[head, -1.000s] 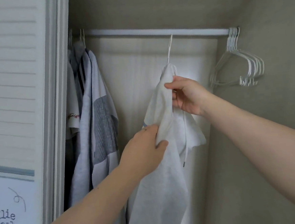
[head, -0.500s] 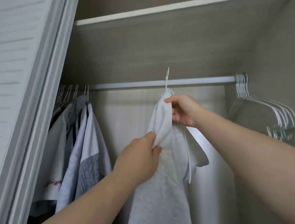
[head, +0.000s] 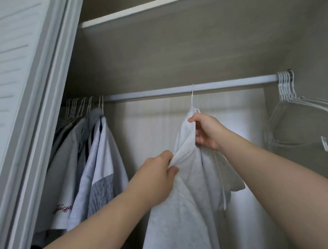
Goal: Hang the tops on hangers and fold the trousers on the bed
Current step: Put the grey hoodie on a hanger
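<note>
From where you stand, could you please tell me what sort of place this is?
Most likely a clothes closet: a white hanging rail runs under a shelf, several tops hang bunched at its left end, and spare white hangers cluster at its right end. A louvred door stands at the left.

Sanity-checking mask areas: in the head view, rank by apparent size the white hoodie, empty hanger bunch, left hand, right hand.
1. white hoodie
2. empty hanger bunch
3. left hand and right hand: look alike; the left is nearer the camera, so unranked.
</note>
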`<state>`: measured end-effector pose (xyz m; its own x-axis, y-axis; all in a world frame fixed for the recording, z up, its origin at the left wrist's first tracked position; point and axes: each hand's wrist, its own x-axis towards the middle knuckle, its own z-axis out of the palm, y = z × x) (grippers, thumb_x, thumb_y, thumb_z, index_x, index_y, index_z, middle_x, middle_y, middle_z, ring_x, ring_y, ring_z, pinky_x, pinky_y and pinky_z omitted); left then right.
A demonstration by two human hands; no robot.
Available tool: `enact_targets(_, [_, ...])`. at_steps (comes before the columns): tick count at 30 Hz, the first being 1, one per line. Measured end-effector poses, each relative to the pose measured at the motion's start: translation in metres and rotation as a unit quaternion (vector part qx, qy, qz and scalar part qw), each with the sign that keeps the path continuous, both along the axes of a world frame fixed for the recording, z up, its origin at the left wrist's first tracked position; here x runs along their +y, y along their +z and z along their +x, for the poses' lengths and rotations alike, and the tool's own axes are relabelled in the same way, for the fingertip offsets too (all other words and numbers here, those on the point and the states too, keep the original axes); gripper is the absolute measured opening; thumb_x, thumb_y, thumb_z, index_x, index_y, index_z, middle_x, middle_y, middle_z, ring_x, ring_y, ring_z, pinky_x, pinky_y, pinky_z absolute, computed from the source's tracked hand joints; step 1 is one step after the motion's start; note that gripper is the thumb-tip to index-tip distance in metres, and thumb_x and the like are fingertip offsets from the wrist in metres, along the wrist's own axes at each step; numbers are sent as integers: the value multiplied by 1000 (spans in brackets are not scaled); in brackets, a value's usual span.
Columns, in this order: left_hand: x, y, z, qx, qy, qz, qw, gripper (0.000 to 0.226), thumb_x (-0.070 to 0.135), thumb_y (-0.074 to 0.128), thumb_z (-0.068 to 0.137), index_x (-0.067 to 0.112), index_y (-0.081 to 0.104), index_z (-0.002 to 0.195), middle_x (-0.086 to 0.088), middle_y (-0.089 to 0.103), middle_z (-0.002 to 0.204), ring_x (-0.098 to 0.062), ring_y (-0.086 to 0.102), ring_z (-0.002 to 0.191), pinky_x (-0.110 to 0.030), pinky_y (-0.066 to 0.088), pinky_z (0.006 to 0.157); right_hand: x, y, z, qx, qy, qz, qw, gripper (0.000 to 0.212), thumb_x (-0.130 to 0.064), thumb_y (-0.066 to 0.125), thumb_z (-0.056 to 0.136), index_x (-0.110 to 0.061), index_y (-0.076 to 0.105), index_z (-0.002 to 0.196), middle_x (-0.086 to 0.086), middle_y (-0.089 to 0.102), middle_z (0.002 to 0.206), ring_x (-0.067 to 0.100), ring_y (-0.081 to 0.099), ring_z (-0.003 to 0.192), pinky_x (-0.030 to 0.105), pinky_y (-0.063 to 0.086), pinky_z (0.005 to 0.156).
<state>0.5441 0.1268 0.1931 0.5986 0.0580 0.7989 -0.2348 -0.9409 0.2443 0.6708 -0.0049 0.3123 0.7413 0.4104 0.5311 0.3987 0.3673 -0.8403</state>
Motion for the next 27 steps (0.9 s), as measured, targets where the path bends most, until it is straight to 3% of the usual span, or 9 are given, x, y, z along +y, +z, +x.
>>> enact_targets(2, [1,-5,1,15,-13,-6,1000,16,33,54,101,21,47,93,0,60,85,-21,58,78,-32,40,63,3,-2,-9,-43,-91,-38,994,10,-14,57,91,-8,54,84,8,53,64,19,52,41,22,42,39])
enact_targets(5, [3,-13,0,34,-15,-10,999,21,34,61,97,25,44,90,1,61,88,-16,58,77,-28,40,60,6,-3,-28,-137,-242,-162,947,26,-28,65,83,-4,62,91,12,63,72,23,61,47,33,55,47])
enact_targets(9, [8,-24,-8,72,-12,-12,997,23,31,69,90,23,48,97,5,62,94,-14,60,82,-25,42,60,4,-7,-64,-173,-290,-333,881,23,-21,59,88,1,56,93,20,65,81,34,66,55,39,60,49])
enact_targets(12, [16,-32,-16,101,6,13,995,21,25,67,89,24,46,87,5,58,87,-15,58,78,-22,37,55,8,-11,-83,-222,-355,-357,835,17,-12,49,93,1,48,82,28,65,76,39,67,52,42,59,54])
enact_targets(14, [23,-35,-22,112,17,13,993,17,25,65,90,21,49,87,2,59,88,-16,58,79,-25,40,57,15,-14,-86,-265,-386,-349,812,22,-8,47,94,-2,41,74,24,62,70,36,66,55,41,59,61])
enact_targets(16, [31,-35,-29,105,32,14,994,17,27,65,91,20,50,86,0,59,86,-19,59,79,-30,42,62,24,-13,-85,-280,-384,-329,816,27,-5,46,95,-5,37,69,19,55,70,35,65,59,43,58,65])
enact_targets(19, [44,-32,-41,96,68,37,992,28,27,65,92,25,42,77,6,53,77,-19,53,77,-31,36,65,38,-11,-86,-287,-356,-313,832,28,-8,47,96,-4,39,69,30,65,81,46,71,71,49,59,67])
enact_targets(22, [58,-29,-50,106,101,50,988,28,29,64,93,28,40,78,7,54,81,-18,52,83,-31,37,71,57,-10,-84,-309,-332,-308,837,30,-10,47,96,-3,42,68,33,65,83,45,71,67,47,58,64])
enact_targets(27, [81,-23,-63,125,146,54,980,17,28,61,95,19,49,88,4,56,84,-17,54,80,-30,37,62,94,-6,-67,-331,-277,-303,850,26,-12,52,95,-8,48,69,15,60,66,23,61,50,20,45,37])
